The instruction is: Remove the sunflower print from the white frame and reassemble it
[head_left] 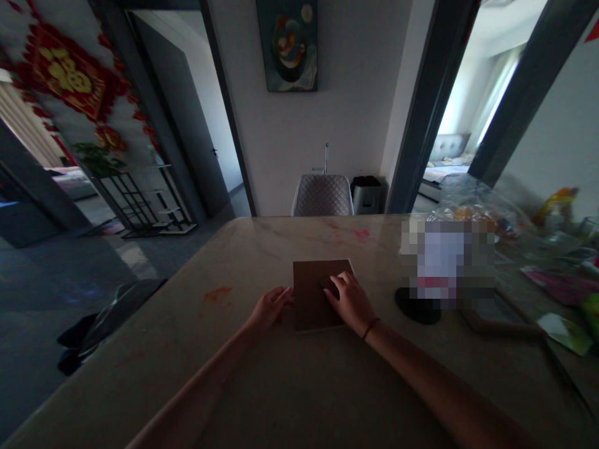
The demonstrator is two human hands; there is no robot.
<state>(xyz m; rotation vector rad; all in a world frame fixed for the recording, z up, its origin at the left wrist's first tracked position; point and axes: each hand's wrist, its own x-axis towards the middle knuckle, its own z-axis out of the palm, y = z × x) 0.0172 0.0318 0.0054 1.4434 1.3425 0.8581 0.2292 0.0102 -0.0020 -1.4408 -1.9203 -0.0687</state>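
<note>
A flat, square brown book or board (309, 305) with a pale edge lies on the table in front of me. My left hand (271, 307) is at its left edge, fingers bunched together with the tips against the side. Over the right part of the brown cover rests my right hand (350, 300), thumb and fingers curved inward. A small dark patch (329, 284) shows under these fingertips; whether it is a thin object or a shadow is too dim to make out. A dark band circles my right wrist.
The marbled table (253, 243) has orange stains at left and a pink mark further back. To the right are a black round base (418, 307), a blurred-out object, a dark tray (505, 315) and clear plastic bags (482, 206). A quilted chair (324, 194) stands beyond the far edge.
</note>
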